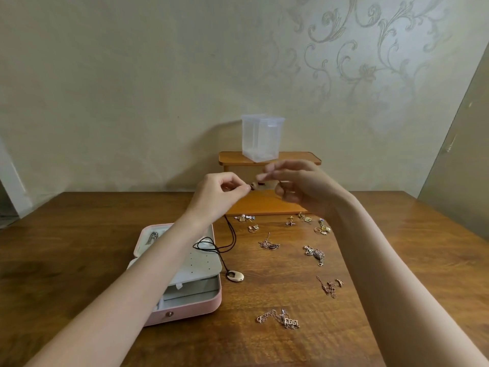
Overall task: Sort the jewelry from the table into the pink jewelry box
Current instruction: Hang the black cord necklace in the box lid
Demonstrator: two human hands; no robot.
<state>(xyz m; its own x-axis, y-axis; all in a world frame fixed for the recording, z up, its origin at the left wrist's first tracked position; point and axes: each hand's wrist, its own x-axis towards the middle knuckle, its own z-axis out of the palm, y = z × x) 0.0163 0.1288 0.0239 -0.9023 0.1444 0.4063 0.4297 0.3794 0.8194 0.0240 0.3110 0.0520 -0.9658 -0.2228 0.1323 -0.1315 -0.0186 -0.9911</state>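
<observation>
Jewelry lies scattered on your table (pixel 79 234), to the right of the pink box (pixel 203 308), whose lid is up and whose white earring panel (pixel 201 263) is tilted over the lower compartments. Your left hand (pixel 219 194) is raised above the table, thumb and forefinger pinched on one end of the black cord (pixel 232 234). That cord hangs down, loops over the box's right edge and ends in an oval pendant (pixel 235 276) resting on the wood just beside the box. Your right hand (pixel 299 186) is lifted at the same height, close to the left, fingers loosely curled; it is blurred, and you cannot tell whether it holds the cord's other end. Four gold chains stay on the table: one (pixel 269 245) near the cord, one (pixel 315 254) to its right, one (pixel 330 286) below that, and a number necklace (pixel 280 319) nearest you. Small earrings (pixel 244 218) sit in a row at the far side, before a wooden stand (pixel 270 157) bearing a clear tub (pixel 260 137).
</observation>
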